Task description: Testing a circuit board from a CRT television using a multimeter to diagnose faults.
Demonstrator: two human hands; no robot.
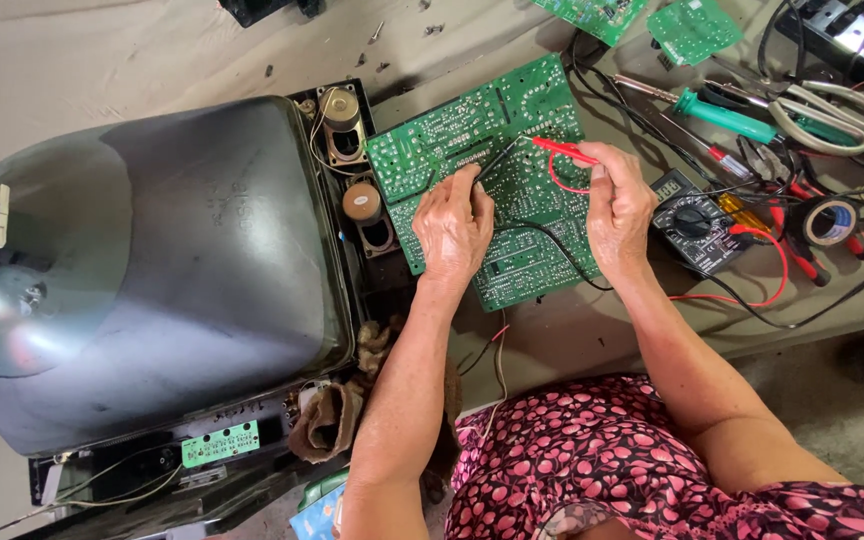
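Observation:
A large green circuit board [512,120] lies solder side up on the work surface. My left hand [452,228] rests on the board and pinches a black test probe [497,157] with its tip on the solder side. My right hand [617,205] holds a red test probe [562,150] that points left, its tip close to the black one. Red and black leads run from the probes to a black multimeter [692,222] lying just right of my right hand.
A big grey picture tube [142,260] in an open set fills the left, with two small speakers [342,125] beside the board. Green-handled screwdrivers [742,115], scissors [827,110], a roll of tape [832,220], cables and smaller green boards [692,28] crowd the right.

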